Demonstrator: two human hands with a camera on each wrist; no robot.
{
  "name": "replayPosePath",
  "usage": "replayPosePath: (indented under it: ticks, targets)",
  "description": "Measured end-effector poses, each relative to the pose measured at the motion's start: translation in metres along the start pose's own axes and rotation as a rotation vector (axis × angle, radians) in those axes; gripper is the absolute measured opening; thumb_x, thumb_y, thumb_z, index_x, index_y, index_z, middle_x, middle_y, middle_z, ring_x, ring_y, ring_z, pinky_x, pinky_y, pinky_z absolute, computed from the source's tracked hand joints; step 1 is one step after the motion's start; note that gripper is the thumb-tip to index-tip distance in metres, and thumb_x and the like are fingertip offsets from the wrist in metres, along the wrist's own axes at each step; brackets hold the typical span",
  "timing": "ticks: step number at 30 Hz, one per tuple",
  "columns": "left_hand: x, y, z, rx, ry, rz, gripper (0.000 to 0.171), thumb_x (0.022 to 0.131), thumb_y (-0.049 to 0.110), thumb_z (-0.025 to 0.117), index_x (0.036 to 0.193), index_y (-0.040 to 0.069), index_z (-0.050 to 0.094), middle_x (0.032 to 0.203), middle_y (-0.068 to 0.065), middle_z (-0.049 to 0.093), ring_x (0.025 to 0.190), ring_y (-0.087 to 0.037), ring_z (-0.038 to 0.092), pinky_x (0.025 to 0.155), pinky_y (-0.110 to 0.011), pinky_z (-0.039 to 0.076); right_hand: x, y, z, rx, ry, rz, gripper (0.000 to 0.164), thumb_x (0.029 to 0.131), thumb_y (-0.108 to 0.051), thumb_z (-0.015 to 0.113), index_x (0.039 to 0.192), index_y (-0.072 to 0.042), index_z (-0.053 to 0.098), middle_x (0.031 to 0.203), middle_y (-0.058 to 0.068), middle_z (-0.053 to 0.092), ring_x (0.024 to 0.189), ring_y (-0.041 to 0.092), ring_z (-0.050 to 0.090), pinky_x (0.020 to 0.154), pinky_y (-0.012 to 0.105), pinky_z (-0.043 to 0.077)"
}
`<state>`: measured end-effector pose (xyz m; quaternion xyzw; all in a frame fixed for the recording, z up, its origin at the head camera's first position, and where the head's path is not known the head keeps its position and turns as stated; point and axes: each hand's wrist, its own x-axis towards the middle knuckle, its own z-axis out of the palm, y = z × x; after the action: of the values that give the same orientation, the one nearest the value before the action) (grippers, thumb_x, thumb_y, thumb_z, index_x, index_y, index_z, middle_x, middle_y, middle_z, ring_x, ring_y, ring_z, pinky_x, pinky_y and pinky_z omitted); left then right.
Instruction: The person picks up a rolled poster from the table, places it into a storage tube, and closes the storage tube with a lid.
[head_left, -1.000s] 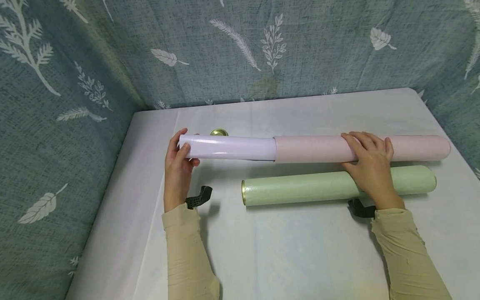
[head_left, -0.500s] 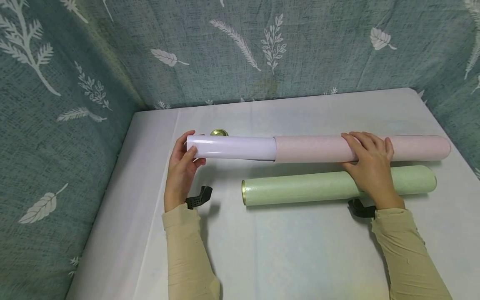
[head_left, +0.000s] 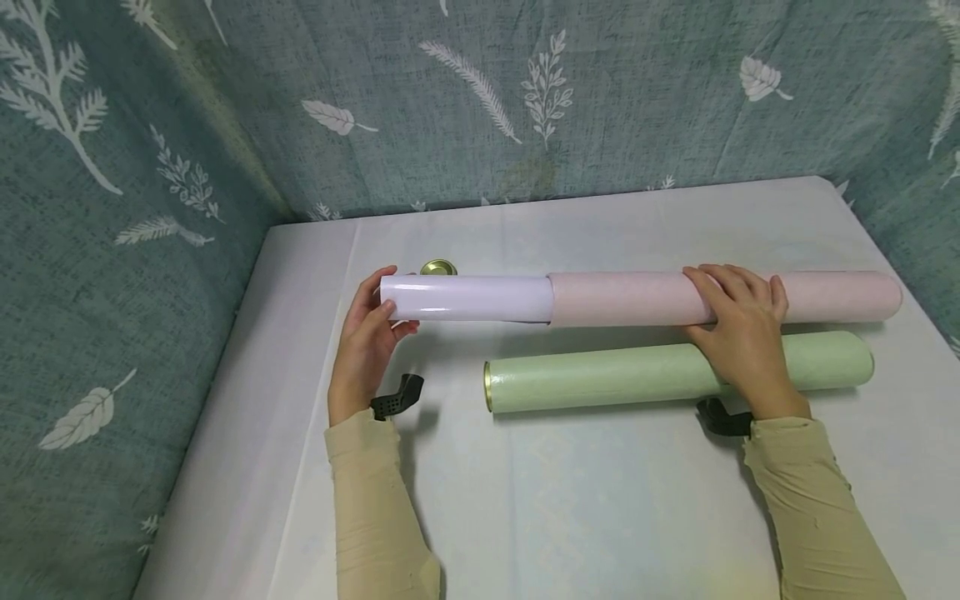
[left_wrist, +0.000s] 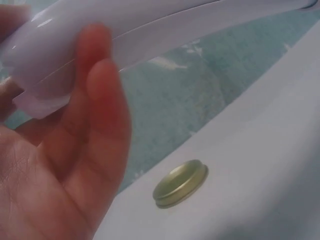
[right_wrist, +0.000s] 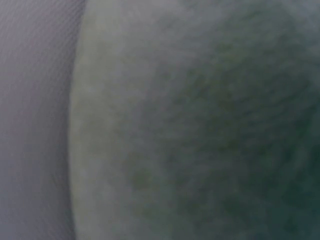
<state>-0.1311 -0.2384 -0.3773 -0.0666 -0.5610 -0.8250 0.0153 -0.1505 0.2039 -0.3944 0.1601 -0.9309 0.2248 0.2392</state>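
Note:
A rolled sheet of glossy white paper (head_left: 468, 298) sticks out of the left end of a pink cardboard tube (head_left: 622, 298). My left hand (head_left: 365, 350) grips the roll's outer end, thumb in front and fingers behind and below. In the left wrist view, the roll's overlapping edge (left_wrist: 42, 102) shows beside the fingers. My right hand (head_left: 742, 333) holds the pink tube from above, fingers curled over it. Nearer me lies a pale green tube (head_left: 600, 379) with a gold rim at its left end; my right wrist passes over it. The green surface (right_wrist: 175, 125) fills the right wrist view, blurred.
A round gold lid (head_left: 438, 267) lies on the white-covered table (head_left: 585, 500) just behind the roll. Green leaf-patterned cloth (head_left: 480, 100) hangs at the back and both sides. Black wrist mounts (head_left: 401, 397) are worn on the arms.
My left hand has moved right with the paper roll, so a shorter length sticks out of the pink tube. The right hand and both tubes have stayed in place.

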Motion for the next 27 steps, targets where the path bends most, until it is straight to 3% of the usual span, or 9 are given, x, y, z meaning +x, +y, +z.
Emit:
replayPosePath:
  ticks: [15, 27]
  targets:
    - [-0.0015, -0.0014, 0.0032, 0.032, -0.087, -0.047, 0.049, 0.088, 0.004, 0.048, 0.135, 0.012, 0.035, 0.119, -0.017, 0.038, 0.085, -0.03, 0.053, 0.076, -0.036, 0.048, -0.0003, 0.0015, -0.0003, 0.005, 0.012, -0.014, 0.071, 0.058, -0.006, 0.082, 0.122, -0.016, 0.054, 0.122, 0.009, 0.049, 0.117, 0.032, 0.034, 0.101, 0.054, 0.002]
    - [-0.0031, -0.0032, 0.0028, 0.025, -0.173, -0.076, 0.054, 0.087, -0.004, 0.045, 0.137, 0.012, 0.031, 0.125, -0.019, 0.035, 0.088, -0.035, 0.053, 0.079, -0.044, 0.048, 0.0, 0.0019, 0.0016, 0.002, 0.005, -0.005, 0.071, 0.057, -0.007, 0.083, 0.122, -0.017, 0.054, 0.122, 0.008, 0.05, 0.118, 0.032, 0.034, 0.102, 0.053, 0.002]
